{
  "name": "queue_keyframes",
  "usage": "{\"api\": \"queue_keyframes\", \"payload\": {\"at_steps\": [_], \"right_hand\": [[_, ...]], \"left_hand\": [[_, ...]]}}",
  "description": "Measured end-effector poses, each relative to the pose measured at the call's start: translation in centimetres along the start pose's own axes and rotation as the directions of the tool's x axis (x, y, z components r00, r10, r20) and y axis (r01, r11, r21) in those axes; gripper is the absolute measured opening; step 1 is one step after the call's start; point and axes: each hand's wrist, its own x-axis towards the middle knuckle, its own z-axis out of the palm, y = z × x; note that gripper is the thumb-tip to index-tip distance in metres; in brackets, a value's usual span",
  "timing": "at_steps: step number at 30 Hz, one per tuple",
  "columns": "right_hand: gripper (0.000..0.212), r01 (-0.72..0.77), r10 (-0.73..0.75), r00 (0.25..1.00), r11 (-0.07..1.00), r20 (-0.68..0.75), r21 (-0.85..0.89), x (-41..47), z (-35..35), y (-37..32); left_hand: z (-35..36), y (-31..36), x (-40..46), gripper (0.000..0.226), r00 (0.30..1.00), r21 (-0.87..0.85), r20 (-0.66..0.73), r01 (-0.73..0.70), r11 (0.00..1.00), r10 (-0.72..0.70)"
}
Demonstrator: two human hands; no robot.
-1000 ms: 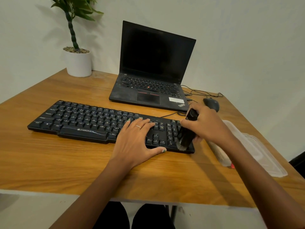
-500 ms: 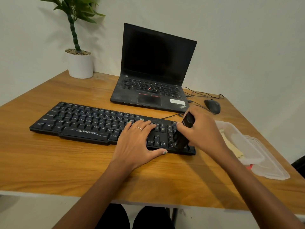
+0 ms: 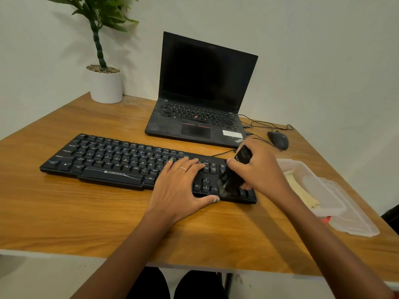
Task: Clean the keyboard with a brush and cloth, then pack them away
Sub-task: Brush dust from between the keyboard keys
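Near the surface's right edge, the right hand (image 3: 261,171) gripping the brush (image 3: 234,175) has moved further back over the keyboard's (image 3: 121,160) keypad, so brushing continues, while the left hand (image 3: 179,186) lies flat, fingers straight.

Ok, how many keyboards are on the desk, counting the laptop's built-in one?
2. The black external keyboard lies near the front of the desk under both hands; the laptop's own keyboard sits behind it, below the dark screen. None appears hidden.

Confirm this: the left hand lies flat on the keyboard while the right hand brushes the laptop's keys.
Not quite. In the head view the right hand holds the brush on the right end of the keyboard, not on the laptop behind it. The left hand does lie flat on the keyboard.
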Motion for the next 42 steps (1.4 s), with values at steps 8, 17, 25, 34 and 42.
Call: {"api": "queue_keyframes", "payload": {"at_steps": [8,17,25,34,42], "right_hand": [[0.021,0.033,-0.045,0.996,0.987,-0.073,-0.16,0.5,0.5,-0.3],[0.021,-0.06,0.062,0.997,0.998,0.04,-0.031,1.9,0.0,-0.1],[0.022,-0.054,0.056,0.998,0.996,0.021,-0.076,2.7,0.1,-0.2],[0.024,-0.069,0.075,0.996,0.991,0.051,-0.111,4.1,0.1,-0.5],[0.023,-0.039,0.029,0.997,0.989,-0.073,-0.141,4.6,1.0,-0.2]], "left_hand": [[0.1,0.0,-0.1,0.097,1.0,-0.012,-0.018,-0.007,1.0,0.006],[-0.1,0.1,-0.1,0.091,1.0,-0.039,-0.007,0.001,0.999,-0.002],[-0.2,0.2,-0.1,0.091,1.0,-0.044,0.003,0.002,0.999,-0.002],[-0.2,0.2,-0.1,0.091,1.0,-0.044,0.0,0.003,0.999,-0.003],[-0.2,0.2,-0.1,0.09,1.0,-0.043,-0.007,0.003,0.999,-0.004]]}}
